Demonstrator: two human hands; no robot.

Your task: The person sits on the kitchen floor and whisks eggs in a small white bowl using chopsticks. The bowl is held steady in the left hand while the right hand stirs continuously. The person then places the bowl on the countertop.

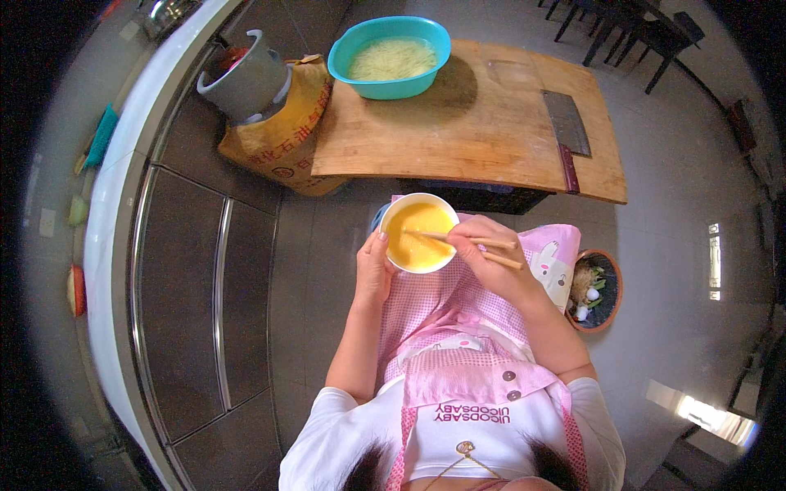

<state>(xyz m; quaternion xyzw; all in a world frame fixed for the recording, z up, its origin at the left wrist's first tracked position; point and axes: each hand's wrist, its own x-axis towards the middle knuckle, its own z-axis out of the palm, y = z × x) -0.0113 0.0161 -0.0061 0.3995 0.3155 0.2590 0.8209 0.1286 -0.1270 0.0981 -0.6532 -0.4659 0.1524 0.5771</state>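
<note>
My left hand (373, 264) grips the left side of a white bowl (449, 211), its thumb on the rim. Inside the bowl is yellow liquid that looks like beaten egg (417, 215). In my right hand (491, 255) is a pair of wooden chopsticks (500, 242), their tips dipped in the liquid and their thick ends sticking out to the right. The bowl is held above my lap, which a pink checked apron (424, 294) covers. Beyond it, on a low wooden board (405, 144), stands a turquoise plastic basin (393, 91) with pale shreds in water (393, 59).
A cleaver (568, 126) lies at the board's right side. On the floor to my right is a waste bin (619, 294) with eggshells and scraps. Left of the board are a yellow sack (276, 147) and a grey plastic container (242, 92), beside dark cabinets (178, 294) under a pale counter.
</note>
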